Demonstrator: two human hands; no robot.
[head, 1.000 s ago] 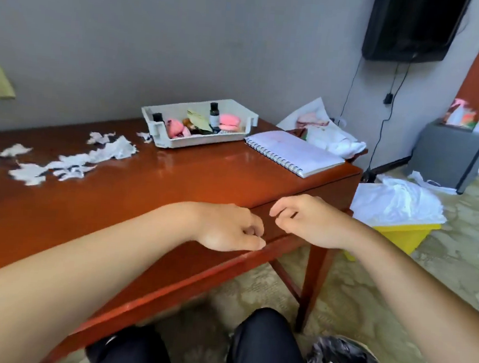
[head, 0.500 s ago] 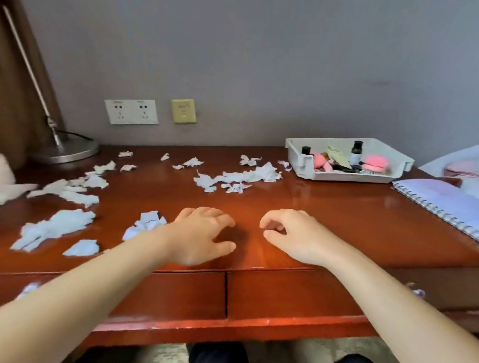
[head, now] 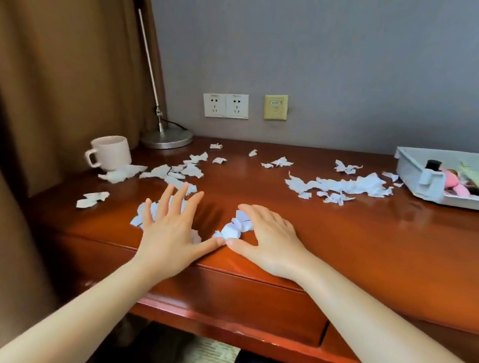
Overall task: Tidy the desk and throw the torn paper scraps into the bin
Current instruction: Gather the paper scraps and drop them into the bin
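White torn paper scraps lie scattered over the red-brown desk (head: 370,249). One pile (head: 344,186) sits at the right near the tray, another (head: 173,170) at the left by the mug. My left hand (head: 171,227) lies flat with fingers spread on a small heap of scraps (head: 144,211). My right hand (head: 268,238) rests flat beside it, its fingers against a crumpled clump of scraps (head: 236,227). The two thumbs almost touch near the desk's front edge. No bin is in view.
A white mug (head: 110,152) stands at the far left by a lamp base (head: 167,138) and a brown curtain (head: 54,81). A white tray (head: 421,181) of small items sits at the right edge. Wall sockets (head: 225,105) are behind. Drawers run under the desk's front.
The view has swung left from the desk's right end to its left part. Both hands moved forward from the front edge onto the scraps, and their fingers have spread flat.
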